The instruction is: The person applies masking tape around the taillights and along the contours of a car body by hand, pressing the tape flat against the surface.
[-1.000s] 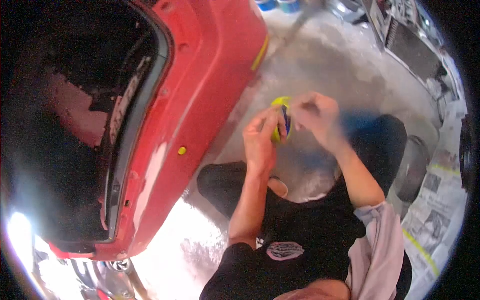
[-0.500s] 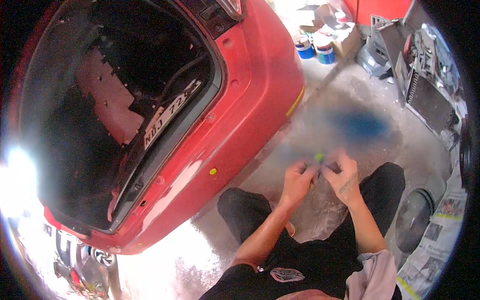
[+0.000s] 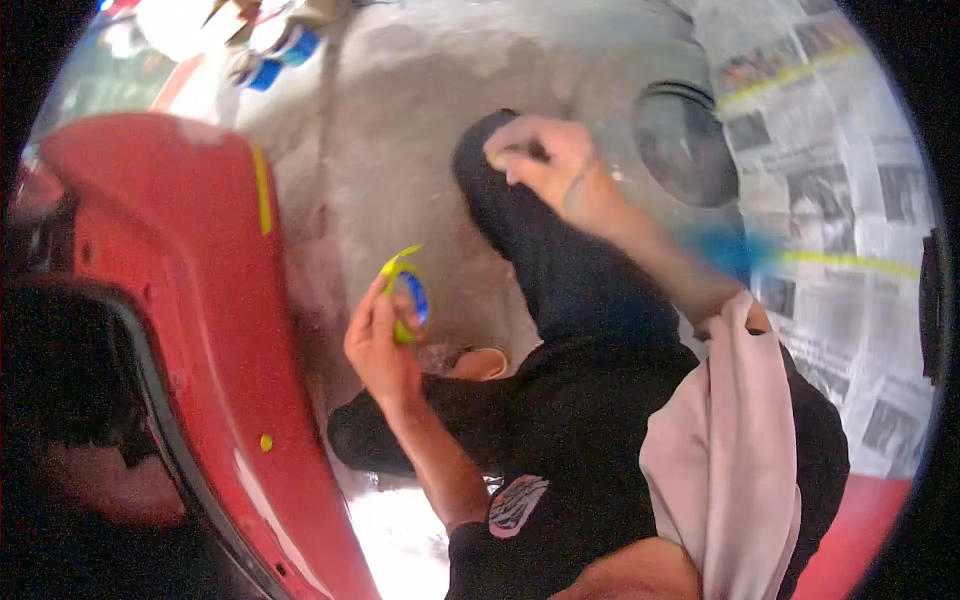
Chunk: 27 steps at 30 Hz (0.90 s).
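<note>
My left hand [image 3: 385,345] is closed around a roll of yellow-green masking tape [image 3: 416,322] with a blue inner core. A loose tail of tape sticks up from the roll. Over my raised knee, my right hand [image 3: 548,160] has its thumb and fingertips pinched together. A tiny yellowish bit may show at those fingertips, but I cannot make out what it is. To the left is a red car bumper [image 3: 215,330], bearing a yellow tape strip [image 3: 262,190] near its corner and a round yellow piece [image 3: 266,442] lower down.
Newspaper sheets [image 3: 815,330] joined with yellow tape cover the right side. A dark round disc [image 3: 685,150] is on the concrete floor [image 3: 420,130] beyond my knee. Blue-labelled cans [image 3: 265,74] stand at the upper left. A pale cloth [image 3: 725,430] hangs over my shoulder.
My view has swung to the right. My hands, earlier close together over the floor, are now apart: the left holds the tape roll near the bumper, the right is raised above my knee.
</note>
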### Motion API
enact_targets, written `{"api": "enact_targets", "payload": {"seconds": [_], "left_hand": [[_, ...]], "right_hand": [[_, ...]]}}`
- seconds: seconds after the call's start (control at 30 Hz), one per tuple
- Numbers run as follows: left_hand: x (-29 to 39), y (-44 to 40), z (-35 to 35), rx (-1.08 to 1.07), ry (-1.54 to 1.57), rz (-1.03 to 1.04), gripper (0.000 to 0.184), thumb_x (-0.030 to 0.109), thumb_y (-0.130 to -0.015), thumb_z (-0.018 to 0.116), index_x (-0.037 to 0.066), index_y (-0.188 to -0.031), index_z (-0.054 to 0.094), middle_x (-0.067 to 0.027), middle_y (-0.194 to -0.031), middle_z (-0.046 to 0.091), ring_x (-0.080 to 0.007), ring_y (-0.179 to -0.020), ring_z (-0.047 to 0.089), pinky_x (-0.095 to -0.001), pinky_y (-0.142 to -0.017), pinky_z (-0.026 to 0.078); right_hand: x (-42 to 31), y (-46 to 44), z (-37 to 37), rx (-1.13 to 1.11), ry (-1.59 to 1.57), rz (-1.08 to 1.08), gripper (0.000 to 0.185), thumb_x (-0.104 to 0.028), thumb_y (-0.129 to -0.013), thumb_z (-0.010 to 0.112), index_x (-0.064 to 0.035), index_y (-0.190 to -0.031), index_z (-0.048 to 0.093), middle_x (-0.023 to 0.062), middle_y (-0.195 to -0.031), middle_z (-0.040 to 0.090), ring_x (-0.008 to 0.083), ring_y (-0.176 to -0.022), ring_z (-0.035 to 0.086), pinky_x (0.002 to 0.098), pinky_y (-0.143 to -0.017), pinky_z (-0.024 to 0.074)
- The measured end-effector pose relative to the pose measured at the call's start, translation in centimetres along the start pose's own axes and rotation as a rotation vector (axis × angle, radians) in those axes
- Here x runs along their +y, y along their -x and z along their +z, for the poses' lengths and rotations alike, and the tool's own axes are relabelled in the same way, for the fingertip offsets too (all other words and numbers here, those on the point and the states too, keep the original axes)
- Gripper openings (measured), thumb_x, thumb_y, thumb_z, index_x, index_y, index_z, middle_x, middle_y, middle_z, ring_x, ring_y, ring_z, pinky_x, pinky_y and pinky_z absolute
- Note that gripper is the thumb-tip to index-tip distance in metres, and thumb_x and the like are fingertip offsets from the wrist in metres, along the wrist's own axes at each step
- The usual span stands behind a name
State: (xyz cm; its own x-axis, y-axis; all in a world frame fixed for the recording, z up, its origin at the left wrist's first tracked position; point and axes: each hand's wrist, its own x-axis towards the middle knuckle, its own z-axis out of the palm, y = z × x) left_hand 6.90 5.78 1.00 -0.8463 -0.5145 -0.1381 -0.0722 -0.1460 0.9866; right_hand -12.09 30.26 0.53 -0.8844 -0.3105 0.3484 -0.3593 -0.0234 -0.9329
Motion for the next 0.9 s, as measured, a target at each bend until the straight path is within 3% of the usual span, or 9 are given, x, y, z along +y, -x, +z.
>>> {"api": "enact_targets", "payload": {"seconds": [0.1,0.2,0.27,0.37,0.5,0.57,0.67,0.8,0.9], "left_hand": [[-2.2,-0.5,-1.8,0.029,0.085,-0.085,0.033,0.012,-0.108,0.062,-0.006,-0.136,0.065,-0.0076,-0.089,0.068,-0.0145,-0.068,0.063,-0.0277,-0.057,0.051],[-4.0,-0.5,-3.0,0.063,0.036,-0.14,0.034,0.011,-0.108,0.062,-0.007,-0.136,0.064,-0.0084,-0.089,0.068,-0.0157,-0.068,0.063,-0.0291,-0.058,0.051],[-4.9,-0.2,-4.3,0.062,0.048,-0.144,0.035,0.014,-0.108,0.061,-0.006,-0.137,0.063,-0.0085,-0.093,0.068,-0.0155,-0.069,0.063,-0.029,-0.059,0.051],[-5.5,-0.1,-5.6,0.072,0.068,-0.117,0.036,0.015,-0.109,0.061,-0.004,-0.139,0.061,-0.0085,-0.096,0.069,-0.0153,-0.072,0.063,-0.029,-0.061,0.052],[-5.0,-0.1,-5.2,0.079,0.067,-0.009,0.036,0.011,-0.108,0.062,-0.004,-0.141,0.06,-0.0085,-0.1,0.067,-0.0154,-0.08,0.063,-0.0303,-0.068,0.055],[-4.1,-0.2,-4.6,0.078,0.069,0.019,0.037,0.01,-0.108,0.061,-0.004,-0.142,0.059,-0.0088,-0.101,0.067,-0.0153,-0.083,0.063,-0.0311,-0.069,0.055],[-4.2,-0.3,-4.8,0.072,0.061,0.055,0.038,0.009,-0.108,0.061,-0.003,-0.144,0.058,-0.0088,-0.103,0.067,-0.0151,-0.086,0.063,-0.0325,-0.072,0.056],[-4.3,-0.3,-4.9,0.126,0.077,0.032,0.037,0.009,-0.107,0.063,-0.001,-0.143,0.06,-0.0076,-0.096,0.068,-0.0151,-0.081,0.063,-0.0304,-0.074,0.055],[-4.5,-0.2,-5.3,0.133,0.104,0.019,0.04,0.009,-0.107,0.064,-0.001,-0.144,0.058,-0.0077,-0.096,0.068,-0.0151,-0.082,0.064,-0.0302,-0.076,0.055]], "right_hand": [[4.0,-0.8,-6.3,0.16,0.118,0.276,0.019,-0.015,-0.095,0.074,0.0028,-0.1,0.074,0.0084,-0.087,0.076,0.0134,-0.067,0.069,0.0301,-0.065,0.0568],[14.0,1.8,-15.0,0.221,0.18,0.474,0.018,-0.016,-0.095,0.074,0.0012,-0.096,0.073,0.0063,-0.08,0.073,0.0126,-0.063,0.067,0.03,-0.06,0.055],[19.6,4.9,-18.6,0.234,0.21,0.672,0.017,-0.017,-0.095,0.074,-0.0004,-0.093,0.072,0.0051,-0.076,0.072,0.0128,-0.062,0.066,0.0293,-0.057,0.0524],[24.9,8.9,-20.0,0.151,0.393,0.799,0.019,-0.019,-0.094,0.075,-0.0005,-0.093,0.074,0.005,-0.073,0.071,0.0126,-0.061,0.066,0.0286,-0.056,0.0499],[29.7,10.8,-18.8,0.14,0.468,0.77,0.02,-0.02,-0.091,0.077,-0.0004,-0.09,0.075,0.0055,-0.074,0.072,0.0123,-0.059,0.065,0.0283,-0.053,0.0477],[30.6,10.5,-17.8,0.235,0.266,0.766,0.02,-0.02,-0.088,0.079,0.0,-0.086,0.076,0.0066,-0.072,0.073,0.0127,-0.056,0.064,0.0304,-0.051,0.0478],[30.7,9.0,-17.7,0.203,0.115,0.835,0.02,-0.019,-0.091,0.076,-0.0002,-0.085,0.076,0.0062,-0.07,0.07,0.0128,-0.055,0.061,0.0304,-0.049,0.0447],[33.3,9.3,-18.2,0.156,0.226,0.933,0.019,-0.02,-0.091,0.076,-0.0017,-0.085,0.076,0.0075,-0.071,0.07,0.0134,-0.054,0.061,0.0309,-0.048,0.0441],[35.1,10.3,-19.3,0.242,0.353,0.931,0.022,-0.022,-0.09,0.078,-0.0005,-0.086,0.074,0.0075,-0.07,0.068,0.0137,-0.053,0.059,0.0305,-0.045,0.0424]]}}
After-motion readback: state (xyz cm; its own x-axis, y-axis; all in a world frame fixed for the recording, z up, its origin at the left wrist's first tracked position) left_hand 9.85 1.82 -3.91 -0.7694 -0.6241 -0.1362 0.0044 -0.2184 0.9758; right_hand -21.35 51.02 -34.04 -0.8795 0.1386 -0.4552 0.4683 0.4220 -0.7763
